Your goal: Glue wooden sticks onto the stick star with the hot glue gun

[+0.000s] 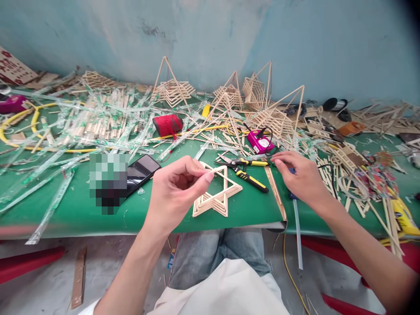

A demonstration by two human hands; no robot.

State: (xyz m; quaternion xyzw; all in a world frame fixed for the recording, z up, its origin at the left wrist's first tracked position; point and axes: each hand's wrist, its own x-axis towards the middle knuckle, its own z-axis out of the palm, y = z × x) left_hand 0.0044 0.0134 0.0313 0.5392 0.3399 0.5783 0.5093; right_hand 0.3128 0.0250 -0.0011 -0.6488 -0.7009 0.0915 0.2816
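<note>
A star-shaped frame of stacked wooden sticks lies on the green table near its front edge. Above its upper left part is my left hand, thumb and index finger pinched on the end of a thin wooden stick. My right hand hovers to the right, beyond a flat wooden strip, its thumb and index finger close together; whatever lies between them is too small to make out. Below that hand hangs a glue gun's translucent stick. Yellow-black pliers rest between the hands.
A black phone lies left of my left hand. Behind are a red spool, a magenta device, plastic-wrapped sticks and several star-shaped stick frames. Loose sticks and a yellow tube are at the right.
</note>
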